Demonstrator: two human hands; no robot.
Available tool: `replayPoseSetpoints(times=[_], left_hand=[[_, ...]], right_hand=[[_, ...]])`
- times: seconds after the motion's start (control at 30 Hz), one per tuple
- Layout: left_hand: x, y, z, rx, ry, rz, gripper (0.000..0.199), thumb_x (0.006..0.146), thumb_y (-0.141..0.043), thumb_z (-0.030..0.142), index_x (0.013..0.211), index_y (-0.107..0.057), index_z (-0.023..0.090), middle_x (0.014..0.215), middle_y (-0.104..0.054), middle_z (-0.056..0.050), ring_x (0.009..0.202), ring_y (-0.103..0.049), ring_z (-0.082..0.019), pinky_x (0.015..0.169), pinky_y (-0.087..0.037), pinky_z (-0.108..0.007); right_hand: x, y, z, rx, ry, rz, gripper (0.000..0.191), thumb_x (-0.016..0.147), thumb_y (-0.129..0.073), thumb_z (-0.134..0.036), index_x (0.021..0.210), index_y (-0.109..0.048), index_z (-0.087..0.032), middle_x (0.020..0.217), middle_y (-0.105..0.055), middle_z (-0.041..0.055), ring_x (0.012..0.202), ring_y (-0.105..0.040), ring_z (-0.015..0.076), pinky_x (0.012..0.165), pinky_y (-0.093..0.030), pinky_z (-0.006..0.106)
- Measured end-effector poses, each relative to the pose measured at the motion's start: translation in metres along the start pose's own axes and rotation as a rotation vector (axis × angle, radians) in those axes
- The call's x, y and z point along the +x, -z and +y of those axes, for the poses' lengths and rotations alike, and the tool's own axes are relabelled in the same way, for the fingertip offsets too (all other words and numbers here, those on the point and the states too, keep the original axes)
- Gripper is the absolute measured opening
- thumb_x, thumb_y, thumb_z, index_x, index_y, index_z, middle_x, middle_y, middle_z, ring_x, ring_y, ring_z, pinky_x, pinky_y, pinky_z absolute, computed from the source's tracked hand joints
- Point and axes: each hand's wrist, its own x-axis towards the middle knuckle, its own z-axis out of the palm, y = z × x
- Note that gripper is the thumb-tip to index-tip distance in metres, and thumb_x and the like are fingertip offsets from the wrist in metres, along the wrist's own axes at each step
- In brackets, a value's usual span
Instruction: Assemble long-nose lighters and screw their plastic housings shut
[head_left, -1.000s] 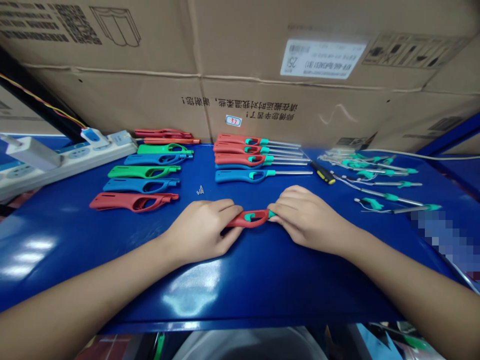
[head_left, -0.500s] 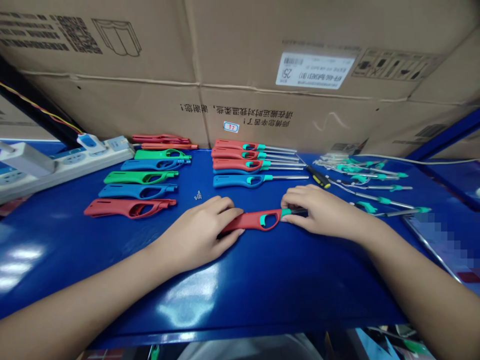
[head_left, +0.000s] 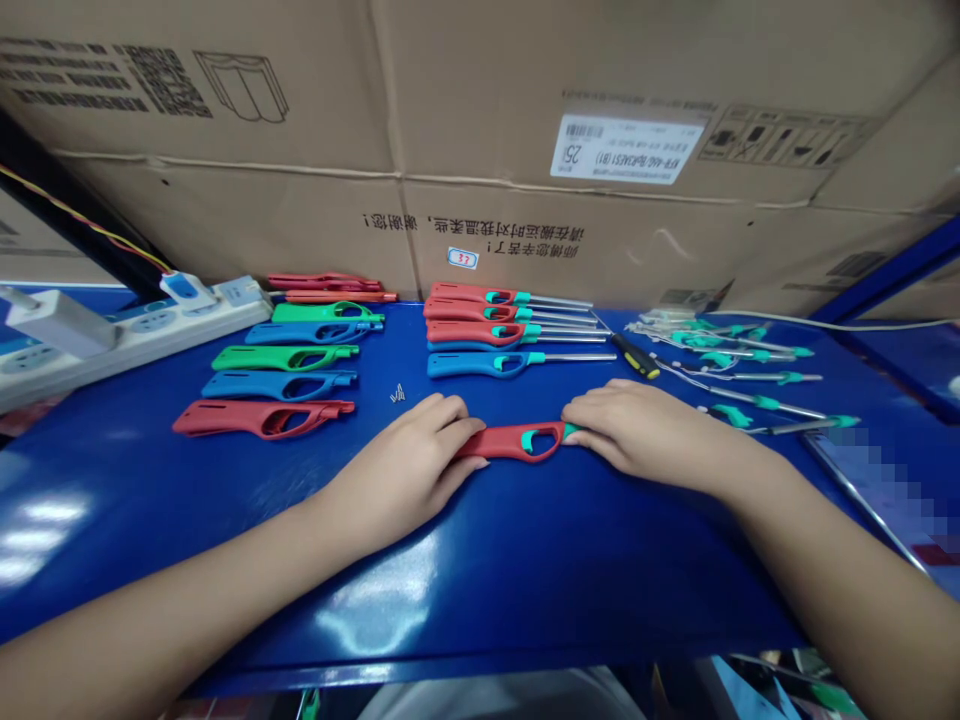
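A red long-nosed lighter [head_left: 510, 442] with a teal trigger lies level across the middle of the blue table. My left hand [head_left: 414, 462] is closed round its handle end. At the other end, my right hand [head_left: 637, 432] pinches the teal collar and covers the metal tube. Beyond my hands lies a row of lighters with tubes, red ones [head_left: 480, 333] behind a blue one [head_left: 480, 366]. To the left are several lighter casings without tubes, the nearest a red casing [head_left: 262, 418]. Small screws [head_left: 397, 393] lie in a little pile just beyond my left hand.
A black and yellow screwdriver [head_left: 636, 356] lies beyond my right hand. Metal tubes with teal parts and wires [head_left: 757, 402] spread at the right. A white power strip [head_left: 135, 335] stands at the left. A cardboard box [head_left: 480, 110] walls off the back.
My right hand's fingers have closed further over the collar and tube, so the tube no longer shows. My left hand keeps its hold; the lighter has barely moved.
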Motion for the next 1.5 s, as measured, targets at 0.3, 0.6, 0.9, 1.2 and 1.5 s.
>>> replayPoseSetpoints(times=[0.3, 0.6, 0.9, 1.2, 1.5], left_hand=[[0.0, 0.0, 0.001, 0.023, -0.009, -0.004, 0.029, 0.102, -0.05, 0.029, 0.125, -0.063, 0.015, 0.11, -0.062, -0.011, 0.102, -0.06, -0.026, 0.092, -0.053, -0.043], [-0.004, -0.007, 0.005, -0.076, 0.008, 0.037, 0.035, 0.103, -0.046, 0.021, 0.137, -0.054, 0.014, 0.127, -0.061, -0.014, 0.116, -0.058, -0.024, 0.103, -0.053, -0.042], [-0.009, -0.003, 0.014, 0.125, 0.085, 0.007, 0.045, 0.102, -0.045, 0.024, 0.145, -0.047, 0.012, 0.132, -0.059, -0.016, 0.117, -0.056, -0.031, 0.101, -0.052, -0.051], [-0.011, 0.0, 0.021, 0.211, 0.14, -0.048, 0.042, 0.102, -0.043, 0.023, 0.142, -0.053, 0.011, 0.125, -0.059, -0.016, 0.105, -0.056, -0.031, 0.092, -0.054, -0.052], [-0.013, -0.004, 0.028, 0.167, 0.085, -0.08, 0.049, 0.096, -0.045, 0.01, 0.144, -0.049, 0.008, 0.128, -0.057, -0.017, 0.111, -0.053, -0.031, 0.096, -0.053, -0.049]], right_hand=[[-0.003, 0.008, 0.009, -0.066, -0.128, 0.125, 0.036, 0.092, -0.06, -0.057, 0.093, -0.065, -0.021, 0.094, -0.069, 0.0047, 0.082, -0.064, 0.021, 0.066, -0.039, 0.03], [-0.003, -0.001, 0.046, -0.288, -0.842, 0.161, 0.047, 0.096, -0.043, -0.035, 0.136, -0.053, -0.013, 0.13, -0.059, 0.0227, 0.087, -0.069, 0.0321, 0.056, -0.042, 0.035], [-0.005, -0.001, 0.059, -0.177, -0.827, 0.155, 0.05, 0.093, -0.047, -0.032, 0.139, -0.051, -0.013, 0.123, -0.069, 0.0198, 0.099, -0.07, 0.0353, 0.07, -0.051, 0.04], [0.001, 0.006, 0.037, -0.086, -0.615, 0.866, 0.03, 0.094, -0.052, -0.035, 0.111, -0.069, -0.018, 0.104, -0.071, 0.0127, 0.086, -0.067, 0.0273, 0.078, -0.053, 0.042], [0.027, -0.025, -0.036, 0.499, -0.264, 0.861, 0.023, 0.098, -0.057, -0.035, 0.112, -0.071, -0.023, 0.108, -0.074, 0.0073, 0.1, -0.069, 0.022, 0.086, -0.055, 0.036]])
